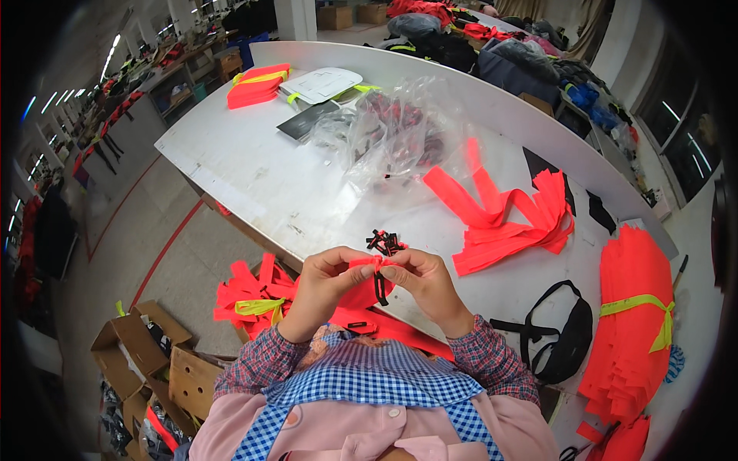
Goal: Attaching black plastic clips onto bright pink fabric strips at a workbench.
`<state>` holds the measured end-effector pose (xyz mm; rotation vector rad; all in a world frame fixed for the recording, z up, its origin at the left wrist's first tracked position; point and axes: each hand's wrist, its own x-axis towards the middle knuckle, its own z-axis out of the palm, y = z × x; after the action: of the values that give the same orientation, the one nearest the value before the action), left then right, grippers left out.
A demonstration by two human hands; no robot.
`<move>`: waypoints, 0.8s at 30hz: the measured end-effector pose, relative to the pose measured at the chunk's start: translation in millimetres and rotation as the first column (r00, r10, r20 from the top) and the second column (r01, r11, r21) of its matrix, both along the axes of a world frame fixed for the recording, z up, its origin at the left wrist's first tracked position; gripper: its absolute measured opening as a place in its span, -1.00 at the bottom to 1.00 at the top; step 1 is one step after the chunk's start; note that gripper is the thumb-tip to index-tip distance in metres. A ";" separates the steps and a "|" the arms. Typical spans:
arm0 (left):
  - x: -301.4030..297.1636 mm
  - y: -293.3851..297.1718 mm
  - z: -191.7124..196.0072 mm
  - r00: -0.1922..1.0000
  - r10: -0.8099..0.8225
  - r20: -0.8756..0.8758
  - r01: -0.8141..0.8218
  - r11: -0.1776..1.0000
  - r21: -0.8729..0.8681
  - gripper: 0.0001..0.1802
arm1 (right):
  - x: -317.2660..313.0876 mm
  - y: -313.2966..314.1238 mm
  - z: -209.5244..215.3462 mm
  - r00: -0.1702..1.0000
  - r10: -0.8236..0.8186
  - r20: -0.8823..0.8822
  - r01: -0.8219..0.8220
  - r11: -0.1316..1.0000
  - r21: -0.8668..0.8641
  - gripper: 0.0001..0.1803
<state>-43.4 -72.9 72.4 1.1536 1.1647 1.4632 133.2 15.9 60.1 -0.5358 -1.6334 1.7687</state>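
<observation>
Orange strip near frame centre, fingers of your left hand and right hand pinched on it, black strap hanging below. Seemingly joining both; next likely calls for steady, even pull.

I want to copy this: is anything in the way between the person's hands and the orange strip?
No, nothing visible is. The left hand and right hand pinch the orange strip, with a black strap hanging below. The pile of small black pieces lies beyond them on the table, not in between.
</observation>
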 end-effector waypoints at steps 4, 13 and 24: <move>-0.4 2.0 0.9 0.900 0.022 0.436 0.016 0.996 -0.082 -0.84 | -6.3 -6.6 -4.9 0.982 0.020 -0.187 -0.028 0.999 -0.040 -0.85; -12.2 -5.8 16.7 0.838 -0.195 0.510 0.260 0.964 -0.060 -0.64 | -9.7 -6.3 -0.9 0.975 0.200 -0.100 -0.215 0.960 -0.180 -0.84; -22.5 0.9 0.0 0.863 -0.335 0.378 0.391 0.917 -0.080 -0.68 | -11.3 -4.5 -9.2 0.949 0.276 -0.154 -0.313 0.882 -0.353 -0.82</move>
<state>-66.0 -71.9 72.4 0.8928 0.7423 1.2008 121.9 11.4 50.9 -0.3688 -1.3665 2.3203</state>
